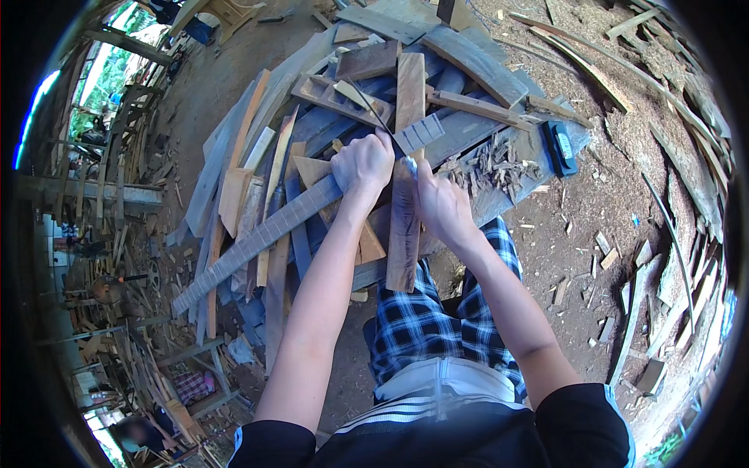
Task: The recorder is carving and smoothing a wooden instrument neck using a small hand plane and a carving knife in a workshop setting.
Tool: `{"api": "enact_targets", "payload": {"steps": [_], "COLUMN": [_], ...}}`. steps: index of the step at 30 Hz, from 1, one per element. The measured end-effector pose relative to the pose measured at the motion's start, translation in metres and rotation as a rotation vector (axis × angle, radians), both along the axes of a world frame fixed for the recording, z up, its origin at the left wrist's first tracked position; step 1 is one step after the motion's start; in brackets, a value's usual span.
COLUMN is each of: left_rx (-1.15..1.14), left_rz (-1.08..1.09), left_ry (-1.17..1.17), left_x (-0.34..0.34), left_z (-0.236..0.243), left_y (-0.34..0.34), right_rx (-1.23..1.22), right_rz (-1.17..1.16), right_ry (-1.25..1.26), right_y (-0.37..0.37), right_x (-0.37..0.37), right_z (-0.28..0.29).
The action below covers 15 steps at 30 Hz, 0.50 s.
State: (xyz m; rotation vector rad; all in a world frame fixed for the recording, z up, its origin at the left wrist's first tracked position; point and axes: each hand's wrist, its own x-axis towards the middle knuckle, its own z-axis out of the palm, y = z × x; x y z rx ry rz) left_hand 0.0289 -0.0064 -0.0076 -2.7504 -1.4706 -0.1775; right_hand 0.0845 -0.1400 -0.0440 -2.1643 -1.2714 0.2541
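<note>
A long pale wooden strip (257, 243), marked with cross lines along its length, lies slantwise over the wood pile. Its far end lies over an upright brown board (404, 226). My left hand (364, 165) is closed on the strip, pressing it near the board. My right hand (443, 201) is closed beside the board's right edge, round a tool with a whitish part at the fingers. From there a thin dark blade (373, 111), seen nearly edge-on, crosses the strip toward the far left. Its exact kind and its handle are mostly hidden by my fingers.
Under my hands is a heap of planks and offcuts, with a notched wooden block (343, 99) beyond. Wood splinters (499, 171) and a dark blue box-like case (560, 148) lie to the right. Long slats (585, 62) and scraps cover the ground at right.
</note>
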Motion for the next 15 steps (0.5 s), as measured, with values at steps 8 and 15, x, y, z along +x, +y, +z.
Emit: {"api": "enact_targets", "payload": {"steps": [8, 15], "left_rx": [-0.014, -0.041], "left_rz": [0.0, 0.018], "left_ry": [0.007, 0.018], "left_x": [0.003, -0.006], "left_z": [0.005, 0.001], "left_y": [0.0, 0.006], "right_rx": [-0.129, -0.133], "right_rz": [0.022, 0.038], "right_ry": [0.061, 0.135], "right_y": [-0.017, -0.02], "right_x": [-0.002, -0.012], "right_z": [0.01, 0.01]}}
